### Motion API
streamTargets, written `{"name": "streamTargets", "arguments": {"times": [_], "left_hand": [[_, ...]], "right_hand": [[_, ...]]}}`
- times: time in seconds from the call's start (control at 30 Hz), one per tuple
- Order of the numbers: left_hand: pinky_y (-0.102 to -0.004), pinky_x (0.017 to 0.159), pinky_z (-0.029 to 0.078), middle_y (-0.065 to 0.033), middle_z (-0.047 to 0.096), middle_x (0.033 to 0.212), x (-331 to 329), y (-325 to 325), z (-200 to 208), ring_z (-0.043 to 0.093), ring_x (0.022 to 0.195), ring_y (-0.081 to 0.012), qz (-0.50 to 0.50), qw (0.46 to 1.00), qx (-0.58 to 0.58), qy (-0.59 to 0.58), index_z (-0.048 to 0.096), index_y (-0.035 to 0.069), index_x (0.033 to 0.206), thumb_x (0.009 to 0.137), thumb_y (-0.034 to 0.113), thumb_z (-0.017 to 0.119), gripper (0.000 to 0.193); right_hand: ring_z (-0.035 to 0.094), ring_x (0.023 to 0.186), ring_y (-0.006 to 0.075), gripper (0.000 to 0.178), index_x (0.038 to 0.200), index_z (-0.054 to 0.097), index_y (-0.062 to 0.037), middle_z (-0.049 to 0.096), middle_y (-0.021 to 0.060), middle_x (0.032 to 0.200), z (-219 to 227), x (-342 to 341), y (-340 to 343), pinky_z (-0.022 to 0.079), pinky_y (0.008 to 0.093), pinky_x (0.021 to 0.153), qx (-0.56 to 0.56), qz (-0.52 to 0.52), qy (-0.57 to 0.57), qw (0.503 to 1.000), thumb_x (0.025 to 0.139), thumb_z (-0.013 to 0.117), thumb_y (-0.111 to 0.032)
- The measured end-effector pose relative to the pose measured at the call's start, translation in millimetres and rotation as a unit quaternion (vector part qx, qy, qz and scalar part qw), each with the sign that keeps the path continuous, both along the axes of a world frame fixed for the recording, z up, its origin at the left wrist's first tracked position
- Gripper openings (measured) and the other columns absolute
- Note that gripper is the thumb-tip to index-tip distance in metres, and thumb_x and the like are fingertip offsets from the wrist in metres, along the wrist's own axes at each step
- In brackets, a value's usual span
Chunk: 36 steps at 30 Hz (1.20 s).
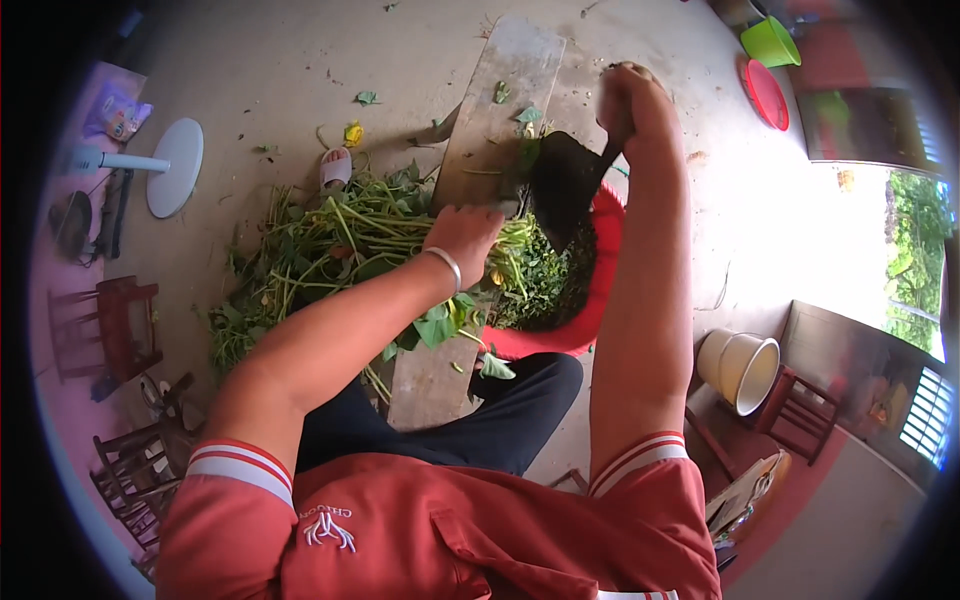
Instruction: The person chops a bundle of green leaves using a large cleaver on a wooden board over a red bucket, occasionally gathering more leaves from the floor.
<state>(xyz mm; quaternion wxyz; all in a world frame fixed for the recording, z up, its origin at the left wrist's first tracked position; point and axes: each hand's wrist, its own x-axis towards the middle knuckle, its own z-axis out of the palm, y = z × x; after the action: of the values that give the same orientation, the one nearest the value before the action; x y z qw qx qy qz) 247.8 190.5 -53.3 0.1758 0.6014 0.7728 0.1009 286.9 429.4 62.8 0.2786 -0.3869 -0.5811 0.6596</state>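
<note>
My left hand (466, 240) is closed around a bunch of long green leafy stems (375, 230), pressing them across a wooden plank (512, 65). The leafy pile spreads out to the left of the plank. In my raised right hand (634, 100) is the handle of a cleaver (566, 190) with a broad dark blade. The blade hangs just right of my left hand, by the cut ends of the stems. Below it, a red basin (605, 265) contains chopped greens (545, 288). Its far side is partly hidden behind the blade and my right forearm.
A slippered foot (336, 167) shows beyond the pile. Left stand a white round-based stand (176, 168) and dark wooden chairs (130, 468). At right are a pale bucket (742, 370), a small wooden chair (803, 412), a green bucket (769, 43) and another red basin (765, 95).
</note>
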Motion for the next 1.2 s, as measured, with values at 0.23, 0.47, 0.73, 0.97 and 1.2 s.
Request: {"name": "streamTargets", "arguments": {"times": [0.23,0.47,0.73,0.97,1.2], "left_hand": [[-0.0424,0.084,0.048,-0.0106,0.066,0.107,5,19,-9,0.064,0.103,-0.029,0.03,0.998,-0.032,0.055,0.058,0.01,0.111,0.076,0.01,0.07,0.037],[-0.0427,0.084,0.047,-0.0105,0.064,0.102,0,8,0,0.063,0.1,-0.03,0.018,1.0,0.001,0.022,0.056,0.009,0.107,0.077,0.013,0.066,0.033],[-0.0422,0.085,0.045,-0.0102,0.064,0.107,11,4,0,0.062,0.102,-0.029,0.012,1.0,0.009,0.027,0.058,0.008,0.112,0.076,0.008,0.066,0.036],[-0.0452,0.084,0.048,-0.0114,0.064,0.105,11,18,-1,0.064,0.102,-0.03,0.033,0.996,-0.08,0.037,0.056,0.009,0.111,0.08,0.014,0.066,0.033],[-0.0427,0.089,0.049,-0.0112,0.063,0.105,2,22,-47,0.064,0.106,-0.0277,0.001,0.99,-0.131,0.051,0.053,0.008,0.116,0.08,0.021,0.069,0.041]], "right_hand": [[0.048,0.045,0.0159,0.009,0.086,0.054,-0.0063,0.053,0.0051,0.064,-24,33,-61,0.045,0.0302,0.045,0.018,-0.007,0.087,0.996,0.087,0.063,-0.006],[0.048,0.04,0.0146,0.013,0.08,0.048,-0.0086,0.05,0.0052,0.056,-33,61,-118,0.038,0.028,0.038,0.061,-0.041,0.015,0.997,0.084,0.06,-0.003],[0.049,0.047,0.0186,0.008,0.089,0.055,-0.0041,0.054,0.007,0.061,1,-4,-5,0.04,0.0337,0.044,-0.063,0.021,-0.012,0.998,0.086,0.062,-0.008],[0.047,0.041,0.015,0.008,0.083,0.054,-0.0041,0.053,0.0047,0.06,-38,49,-110,0.039,0.0281,0.038,0.048,-0.089,0.087,0.991,0.085,0.061,-0.004],[0.058,0.107,0.0401,0.046,0.114,0.059,0.0002,0.062,0.0177,0.112,-24,82,-215,0.044,0.0487,0.097,0.455,-0.039,-0.083,0.886,0.069,0.068,0.001]]}}
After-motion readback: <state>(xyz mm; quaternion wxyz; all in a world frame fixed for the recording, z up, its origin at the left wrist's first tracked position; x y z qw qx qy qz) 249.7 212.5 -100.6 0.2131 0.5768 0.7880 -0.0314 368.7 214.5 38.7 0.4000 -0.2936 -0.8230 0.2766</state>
